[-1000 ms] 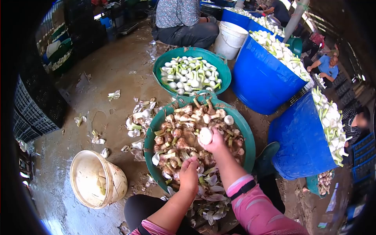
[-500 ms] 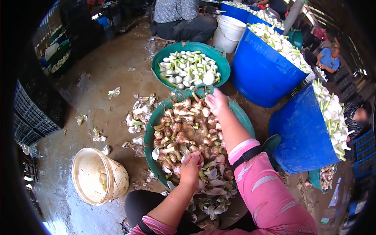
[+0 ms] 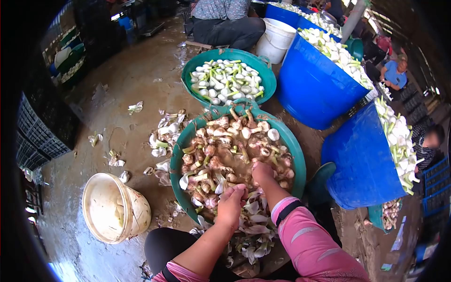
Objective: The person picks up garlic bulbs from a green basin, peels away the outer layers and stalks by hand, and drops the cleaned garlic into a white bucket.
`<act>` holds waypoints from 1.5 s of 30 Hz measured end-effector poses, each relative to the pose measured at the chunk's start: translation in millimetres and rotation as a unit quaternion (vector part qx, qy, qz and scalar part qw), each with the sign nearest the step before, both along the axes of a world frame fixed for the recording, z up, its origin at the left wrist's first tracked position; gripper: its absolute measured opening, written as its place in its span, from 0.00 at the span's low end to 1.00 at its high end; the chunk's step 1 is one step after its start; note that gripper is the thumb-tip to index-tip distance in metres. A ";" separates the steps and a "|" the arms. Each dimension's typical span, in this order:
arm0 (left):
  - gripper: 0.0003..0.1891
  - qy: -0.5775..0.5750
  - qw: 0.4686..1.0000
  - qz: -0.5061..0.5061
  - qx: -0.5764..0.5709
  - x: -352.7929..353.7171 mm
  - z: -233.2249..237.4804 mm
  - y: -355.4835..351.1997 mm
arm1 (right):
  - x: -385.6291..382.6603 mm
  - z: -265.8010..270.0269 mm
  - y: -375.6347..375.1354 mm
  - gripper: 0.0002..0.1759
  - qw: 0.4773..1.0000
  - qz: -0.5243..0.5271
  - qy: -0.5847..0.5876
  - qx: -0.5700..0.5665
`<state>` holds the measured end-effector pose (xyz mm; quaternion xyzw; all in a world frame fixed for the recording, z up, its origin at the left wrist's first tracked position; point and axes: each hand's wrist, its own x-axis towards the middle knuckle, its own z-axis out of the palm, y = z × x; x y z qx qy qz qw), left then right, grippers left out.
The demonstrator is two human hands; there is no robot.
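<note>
A green tub (image 3: 300, 164) in front of me holds unpeeled garlic bulbs (image 3: 218, 163) with stems, in muddy water. Over its near side is my left hand (image 3: 230, 202), fingers curled together; whatever they grip is hidden. My right hand (image 3: 264, 174) reaches down among the bulbs right of the middle, its fingers bent and partly out of sight, so I cannot make out what is in them. Loose garlic skins (image 3: 256, 230) pile up at the near rim. Beyond stands a second green tub (image 3: 270, 87) of peeled white garlic (image 3: 225, 82) in water.
A dirty white bucket (image 3: 127, 211) stands at the left. Blue barrels (image 3: 305, 84) heaped with peeled garlic line the right. Garlic skins (image 3: 164, 134) litter the wet floor. A seated person (image 3: 225, 28) is behind the far tub; a white bucket (image 3: 275, 40) stands beside them.
My right hand has drawn back from the far rim, where its fingers were spread, down among the unpeeled bulbs. A white bulb above the far tub has dropped in. My left hand has barely shifted.
</note>
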<state>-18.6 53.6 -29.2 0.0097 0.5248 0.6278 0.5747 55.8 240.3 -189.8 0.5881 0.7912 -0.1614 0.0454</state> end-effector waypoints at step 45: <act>0.16 -0.153 0.950 -0.196 0.192 -22.0 41.6 -48.0 | 97.1 171.6 -117.5 0.21 0.989 0.017 0.116 -0.095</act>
